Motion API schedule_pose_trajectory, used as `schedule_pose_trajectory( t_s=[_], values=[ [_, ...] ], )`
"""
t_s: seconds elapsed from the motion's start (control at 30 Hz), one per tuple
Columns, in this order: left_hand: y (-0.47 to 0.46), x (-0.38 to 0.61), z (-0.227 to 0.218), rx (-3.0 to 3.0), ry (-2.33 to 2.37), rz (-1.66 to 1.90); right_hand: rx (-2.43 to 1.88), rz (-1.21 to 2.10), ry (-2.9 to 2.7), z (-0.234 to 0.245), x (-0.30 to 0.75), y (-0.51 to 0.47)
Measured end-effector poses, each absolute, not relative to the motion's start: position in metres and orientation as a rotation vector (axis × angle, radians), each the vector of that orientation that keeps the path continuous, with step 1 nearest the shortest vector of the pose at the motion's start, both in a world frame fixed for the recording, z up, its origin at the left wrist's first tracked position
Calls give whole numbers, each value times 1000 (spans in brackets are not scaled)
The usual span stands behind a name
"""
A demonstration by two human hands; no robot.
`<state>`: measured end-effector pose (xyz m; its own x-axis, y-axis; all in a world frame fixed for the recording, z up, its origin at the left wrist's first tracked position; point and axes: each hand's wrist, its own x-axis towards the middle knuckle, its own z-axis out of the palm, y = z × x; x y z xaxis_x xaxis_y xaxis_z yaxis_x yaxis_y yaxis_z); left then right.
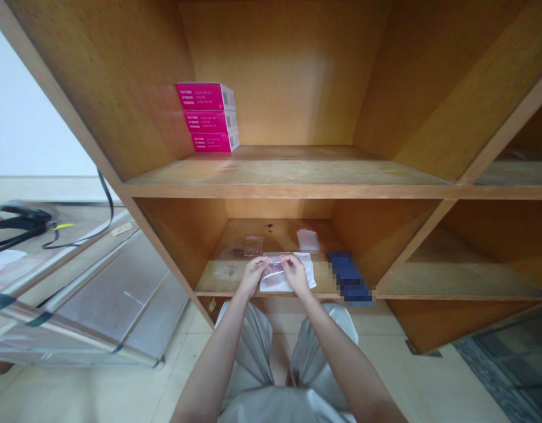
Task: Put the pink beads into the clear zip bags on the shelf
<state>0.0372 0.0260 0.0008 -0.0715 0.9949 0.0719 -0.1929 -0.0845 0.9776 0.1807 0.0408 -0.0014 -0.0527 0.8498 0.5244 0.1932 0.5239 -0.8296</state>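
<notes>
Both my hands reach into the lower compartment of a wooden shelf unit (271, 282). My left hand (253, 276) and my right hand (295, 275) pinch the top edge of a clear resealable plastic bag (292, 276) with something pink inside. That bag lies flat on the shelf board. Behind it lie a small clear bag (253, 245) with reddish contents and a whitish plastic bag (308, 239). To the right of my right hand sits a dark blue object (349, 277), too blurred to identify.
A stack of three magenta boxes (208, 117) stands on the upper shelf (288, 173). Further compartments lie to the right. Left of the unit is a plastic-wrapped frame (112, 299) with a black strap (24, 222) on it. The floor is pale tile.
</notes>
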Motion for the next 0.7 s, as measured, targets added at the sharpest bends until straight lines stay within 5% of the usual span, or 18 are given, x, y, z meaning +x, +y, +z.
schedule_pose_trajectory(
  t_s=[0.7],
  values=[
    [24,38,-3,1169,1074,1292,-859,632,-1700,1,178,40]
  ],
)
